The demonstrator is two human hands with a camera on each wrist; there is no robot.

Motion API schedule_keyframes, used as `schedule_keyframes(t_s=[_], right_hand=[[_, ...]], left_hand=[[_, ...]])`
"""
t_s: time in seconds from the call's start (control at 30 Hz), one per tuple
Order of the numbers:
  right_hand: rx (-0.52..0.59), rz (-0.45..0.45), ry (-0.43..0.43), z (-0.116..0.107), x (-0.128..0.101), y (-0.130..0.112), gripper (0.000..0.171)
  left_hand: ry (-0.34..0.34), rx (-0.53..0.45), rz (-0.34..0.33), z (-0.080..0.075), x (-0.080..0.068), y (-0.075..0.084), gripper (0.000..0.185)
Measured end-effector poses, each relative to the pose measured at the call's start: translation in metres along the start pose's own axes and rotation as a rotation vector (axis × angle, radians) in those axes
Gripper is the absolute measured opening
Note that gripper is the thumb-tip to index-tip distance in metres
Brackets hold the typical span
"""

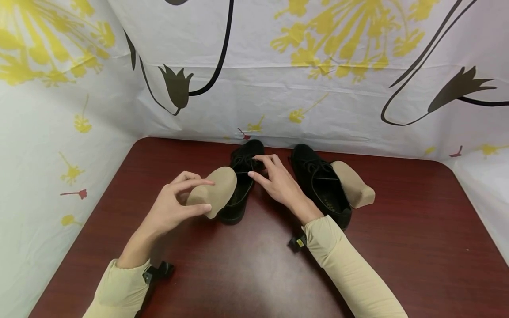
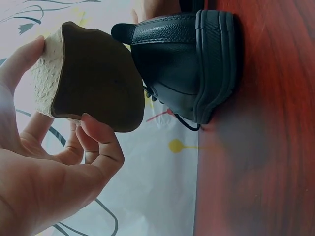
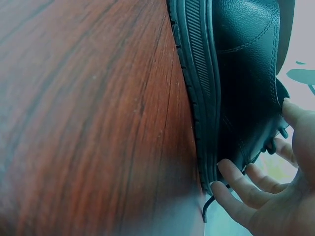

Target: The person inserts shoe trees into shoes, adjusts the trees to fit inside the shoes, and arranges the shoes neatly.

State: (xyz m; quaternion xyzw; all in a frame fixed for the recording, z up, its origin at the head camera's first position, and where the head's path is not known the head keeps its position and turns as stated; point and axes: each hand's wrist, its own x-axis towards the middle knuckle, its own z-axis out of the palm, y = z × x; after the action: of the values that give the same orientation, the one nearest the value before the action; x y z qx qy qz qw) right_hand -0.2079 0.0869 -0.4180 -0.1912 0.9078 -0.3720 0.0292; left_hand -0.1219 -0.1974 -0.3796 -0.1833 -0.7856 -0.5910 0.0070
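My left hand pinches a beige moulded-pulp shoe insert between thumb and fingers, raised beside the heel opening of the left black lace-up shoe. In the left wrist view the insert's hollow, shadowed side faces the camera, near the heel tab. My right hand is at this shoe's right side, by the laces. The right wrist view shows its thumb at the edge of the tongue and its other fingers spread, fairly straight, along the upper.
To the right stands the other black shoe, its opening facing me. A second beige insert lies against its right side. The dark red wooden table meets a white patterned sheet behind the shoes.
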Motion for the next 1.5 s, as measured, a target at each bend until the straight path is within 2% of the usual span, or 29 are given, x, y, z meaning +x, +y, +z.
schedule_keyframes(t_s=[0.3,0.67,1.5], right_hand=[[0.011,-0.007,-0.001,-0.001,0.003,0.001,0.057],[-0.004,0.016,-0.01,0.001,0.005,-0.002,0.058],[0.001,0.015,0.001,0.001,0.0,0.001,0.057]], left_hand=[[-0.006,-0.002,0.02,0.0,0.001,0.0,0.044],[-0.019,-0.034,0.01,0.002,-0.001,0.003,0.043],[-0.06,-0.074,-0.001,0.013,0.001,-0.002,0.043]])
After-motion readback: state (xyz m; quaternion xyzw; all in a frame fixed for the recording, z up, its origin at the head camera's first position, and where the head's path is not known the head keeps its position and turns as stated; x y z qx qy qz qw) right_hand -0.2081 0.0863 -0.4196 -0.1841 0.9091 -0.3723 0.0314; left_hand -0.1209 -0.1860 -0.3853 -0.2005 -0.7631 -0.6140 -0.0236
